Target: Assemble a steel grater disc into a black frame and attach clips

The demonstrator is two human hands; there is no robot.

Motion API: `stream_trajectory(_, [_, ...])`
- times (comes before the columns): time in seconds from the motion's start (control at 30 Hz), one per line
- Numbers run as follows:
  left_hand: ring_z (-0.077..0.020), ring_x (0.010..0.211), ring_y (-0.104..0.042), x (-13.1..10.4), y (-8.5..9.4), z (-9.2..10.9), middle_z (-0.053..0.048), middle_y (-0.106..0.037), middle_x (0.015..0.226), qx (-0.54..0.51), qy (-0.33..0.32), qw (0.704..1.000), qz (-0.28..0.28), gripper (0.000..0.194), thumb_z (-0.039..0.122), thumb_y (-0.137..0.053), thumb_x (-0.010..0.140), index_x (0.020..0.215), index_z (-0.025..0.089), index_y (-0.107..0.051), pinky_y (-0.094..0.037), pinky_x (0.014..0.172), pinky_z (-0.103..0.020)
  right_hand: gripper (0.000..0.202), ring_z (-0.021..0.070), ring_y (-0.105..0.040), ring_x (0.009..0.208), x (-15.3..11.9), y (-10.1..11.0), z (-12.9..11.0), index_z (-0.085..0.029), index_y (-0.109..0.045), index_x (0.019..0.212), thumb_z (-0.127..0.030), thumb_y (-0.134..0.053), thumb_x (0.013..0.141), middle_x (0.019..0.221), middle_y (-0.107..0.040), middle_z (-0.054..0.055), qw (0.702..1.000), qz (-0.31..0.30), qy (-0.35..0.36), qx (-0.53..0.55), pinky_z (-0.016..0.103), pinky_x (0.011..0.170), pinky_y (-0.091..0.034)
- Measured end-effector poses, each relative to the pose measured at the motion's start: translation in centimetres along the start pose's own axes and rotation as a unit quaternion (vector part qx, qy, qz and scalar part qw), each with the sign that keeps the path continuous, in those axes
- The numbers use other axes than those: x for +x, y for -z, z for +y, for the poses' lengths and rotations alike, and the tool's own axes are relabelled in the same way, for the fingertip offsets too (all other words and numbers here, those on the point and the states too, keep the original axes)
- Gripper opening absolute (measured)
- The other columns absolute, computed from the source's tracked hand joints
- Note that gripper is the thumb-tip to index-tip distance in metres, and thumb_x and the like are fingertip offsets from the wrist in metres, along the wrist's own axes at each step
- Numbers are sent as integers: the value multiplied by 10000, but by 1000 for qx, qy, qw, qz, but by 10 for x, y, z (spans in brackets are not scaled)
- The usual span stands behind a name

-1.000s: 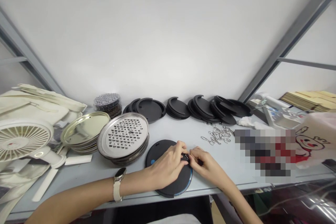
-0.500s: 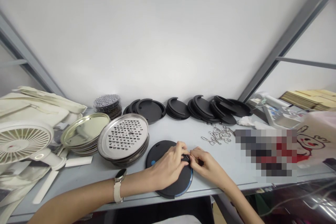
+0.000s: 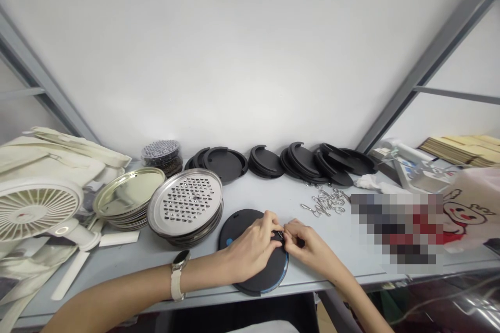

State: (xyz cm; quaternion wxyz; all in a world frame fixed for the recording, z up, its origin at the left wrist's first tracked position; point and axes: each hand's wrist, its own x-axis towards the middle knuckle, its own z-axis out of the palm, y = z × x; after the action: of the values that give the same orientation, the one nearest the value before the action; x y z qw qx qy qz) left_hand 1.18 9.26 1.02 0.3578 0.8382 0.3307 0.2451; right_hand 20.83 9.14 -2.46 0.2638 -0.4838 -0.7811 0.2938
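Observation:
A flat black round disc (image 3: 269,273) with a blue strip along its near right edge and a blue spot lies at the table's front. My left hand (image 3: 250,250), a watch on its wrist, rests across the disc. Its thumb and forefinger are closed at the disc's right rim, around a small shiny metal clip (image 3: 280,234), mostly hidden. From the right, my right hand (image 3: 307,244) pinches at the same clip, fingertips almost meeting those of the left. Several loose metal clips (image 3: 326,202) lie in a heap behind my right hand.
Black round covers (image 3: 267,161) stand in piles along the wall. Left of the disc are a stack of perforated metal grater discs (image 3: 187,203), a stack of golden plates (image 3: 130,192) and a white fan (image 3: 35,213). A printed bag (image 3: 469,213) lies at right.
The view has shifted very slightly. Both hands stay at the disc's right rim, with only small finger movement around the metal clip.

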Motion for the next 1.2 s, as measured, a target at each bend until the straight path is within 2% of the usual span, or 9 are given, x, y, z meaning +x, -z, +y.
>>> stream_trajectory(0.2, [-219, 1088, -576, -1, 2, 2, -73, -620, 1136, 2, 7, 1000, 10, 311, 87, -468, 883, 1129, 227, -339, -446, 892, -339, 312, 154, -415, 643, -3, -1, 0, -223, -239, 606, -191, -407, 866, 579, -337, -45, 1000, 4, -2, -3, 261, 600, -338])
stream_trajectory(0.43, [-189, 983, -619, 2, -2, -3, -67, -561, 1215, -19, 35, 999, 26, 369, 143, -550, 852, 1152, 246, -362, -482, 864, -329, 312, 168, -452, 675, -1, 0, -3, -214, -352, 662, -293, -337, 963, 640, -434, -22, 1000, -2, -3, -15, 287, 640, -359])
stream_trajectory(0.6, [-207, 1018, -588, 2, -4, -5, -59, -568, 1109, 0, 18, 999, 37, 327, 125, -545, 845, 1120, 230, -403, -467, 885, -339, 329, 172, -453, 681, -3, 2, -5, -214, -342, 647, -296, -342, 965, 636, -433, -19, 1000, -12, 5, -19, 288, 638, -367])
stream_trajectory(0.8, [-212, 1055, -547, 3, -2, -4, -56, -575, 1082, 10, -9, 999, 30, 301, 70, -509, 843, 1086, 228, -428, -449, 898, -337, 319, 169, -456, 673, -2, 0, -3, -211, -355, 632, -270, -378, 945, 625, -436, -22, 1000, -4, 2, -21, 280, 623, -368])
stream_trajectory(1.2, [-196, 962, -546, 4, 0, -1, -34, -559, 1012, 20, -6, 999, 27, 231, 71, -490, 845, 1015, 221, -444, -443, 856, -322, 327, 159, -451, 662, -3, -3, 0, -212, -385, 655, -325, -376, 962, 638, -445, -24, 1000, 19, -3, 2, 273, 623, -375])
